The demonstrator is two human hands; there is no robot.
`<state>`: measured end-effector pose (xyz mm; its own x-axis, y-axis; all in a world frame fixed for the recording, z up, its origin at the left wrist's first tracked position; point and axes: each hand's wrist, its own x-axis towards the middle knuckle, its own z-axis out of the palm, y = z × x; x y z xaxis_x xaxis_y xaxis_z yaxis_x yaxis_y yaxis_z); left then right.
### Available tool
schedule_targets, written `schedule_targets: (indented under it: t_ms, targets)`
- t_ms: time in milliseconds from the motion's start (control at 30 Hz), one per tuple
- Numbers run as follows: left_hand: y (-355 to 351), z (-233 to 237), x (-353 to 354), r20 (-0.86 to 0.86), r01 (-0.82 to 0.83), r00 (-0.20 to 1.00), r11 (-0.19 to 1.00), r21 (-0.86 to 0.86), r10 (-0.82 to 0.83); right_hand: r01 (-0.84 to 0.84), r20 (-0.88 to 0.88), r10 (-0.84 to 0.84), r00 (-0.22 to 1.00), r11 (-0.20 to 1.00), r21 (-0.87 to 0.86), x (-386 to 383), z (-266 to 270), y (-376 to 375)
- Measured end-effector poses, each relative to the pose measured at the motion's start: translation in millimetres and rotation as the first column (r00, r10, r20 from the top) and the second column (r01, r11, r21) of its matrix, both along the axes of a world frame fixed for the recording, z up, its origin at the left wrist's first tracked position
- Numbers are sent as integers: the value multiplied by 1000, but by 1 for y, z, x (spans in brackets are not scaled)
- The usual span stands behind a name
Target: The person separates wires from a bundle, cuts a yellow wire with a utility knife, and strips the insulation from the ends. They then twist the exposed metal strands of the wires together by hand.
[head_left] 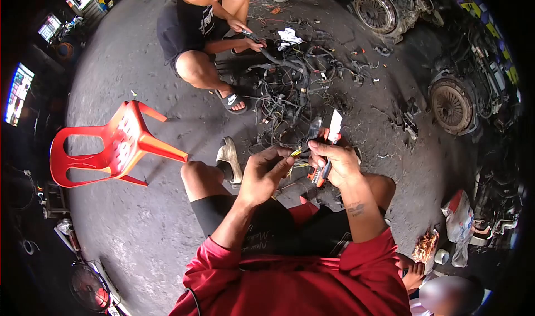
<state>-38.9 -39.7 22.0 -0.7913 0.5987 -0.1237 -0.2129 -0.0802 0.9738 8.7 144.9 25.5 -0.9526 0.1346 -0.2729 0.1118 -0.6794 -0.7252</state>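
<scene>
My left hand (263, 174) pinches a short bundle of thin yellow and green wires (296, 152) between thumb and fingers. Just to its right, my right hand (341, 163) is closed around an orange and black utility knife (334, 128), its pale blade end pointing up and away from me. The fingertips of my right hand are close to the wire ends. Beyond both hands, a large tangle of black wiring harness (304, 82) lies on the dark floor.
A person (192, 26) crouches ahead, both hands on a thick harness branch. A red plastic chair (120, 143) lies on the left. Engine parts (451, 104) stand at the right. Another person's head (451, 295) shows at the lower right, near a plastic bag (459, 221).
</scene>
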Motion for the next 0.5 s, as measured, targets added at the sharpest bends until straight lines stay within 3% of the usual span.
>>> schedule_targets:
  t_ms: [167, 233, 267, 300, 367, 433, 500]
  targets:
    - [11, -12, -2, -174, -86, 981, 996, 15, 87, 60, -41, -58, 997, 997, 57, 11, -7, -3]
    - [8, -6, -2, -213, -116, 971, 993, -10, 111, -62, -52, 57, 997, 993, -99, 18, -2, 0]
    - [5, -5, 1, -57, -97, 994, 994, -57, 94, -111, -40, 110, 993, 994, -18, 21, -7, 2]
    - [7, -6, 5, -56, -93, 994, 994, -56, 90, -107, -39, 106, 994, 994, -17, 24, -7, 1]
    - [12, -8, 16, -66, -160, 984, 982, 102, 167, -47, 85, 37, 996, 991, 124, 27, -6, -6]
    - [10, -14, 23, -5, -130, 991, 981, 141, 132, 47, 83, -58, 995, 991, 129, 31, 1, -15]
    - [10, -19, 28, -196, -79, 970, 952, 296, 142, 97, 18, -97, 995, 995, 26, 37, 2, -16]
